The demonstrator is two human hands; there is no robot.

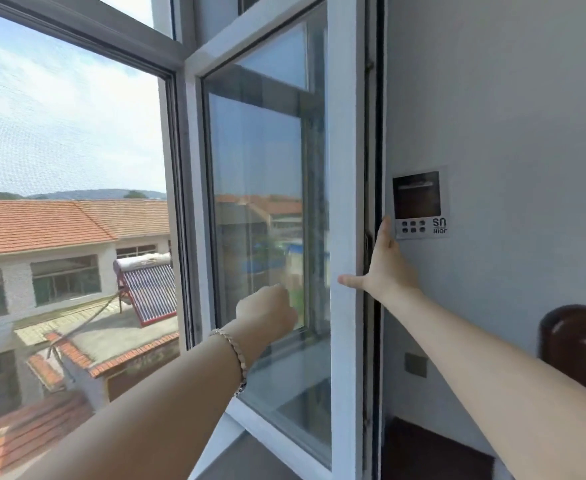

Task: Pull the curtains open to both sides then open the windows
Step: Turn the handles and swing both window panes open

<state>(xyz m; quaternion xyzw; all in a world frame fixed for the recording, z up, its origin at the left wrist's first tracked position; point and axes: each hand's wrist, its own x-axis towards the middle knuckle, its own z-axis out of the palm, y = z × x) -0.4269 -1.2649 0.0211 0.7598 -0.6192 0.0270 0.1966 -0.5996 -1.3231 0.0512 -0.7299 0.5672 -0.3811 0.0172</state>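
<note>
On the far left the window opening (70, 133) is seen with a fine mesh screen over it, and orange tiled roofs (38, 223) and a solar water heater (148, 285) are visible outside. Next comes the white-framed window sash (343, 168), swung inward into the room on its right-side hinges, so its glass is angled toward the camera and its long axis runs straight up and down. The left hand (267, 311) is stretched forward in front of the lower part of the glass, fingers curled into a loose fist; whether a handle is being gripped can't be told, since nothing is visible inside it. A beaded bracelet (234, 355) is worn on that wrist. Further right, the right hand (385, 265) is laid open against the sash's vertical frame edge, thumb spread out to the left across the white frame, fingers pointing up beside the dark gap at the hinge side. A small wall panel (419, 202) with buttons is mounted just beside those fingertips, and a dark wooden headboard (579, 341) is seen at the far right.
</note>
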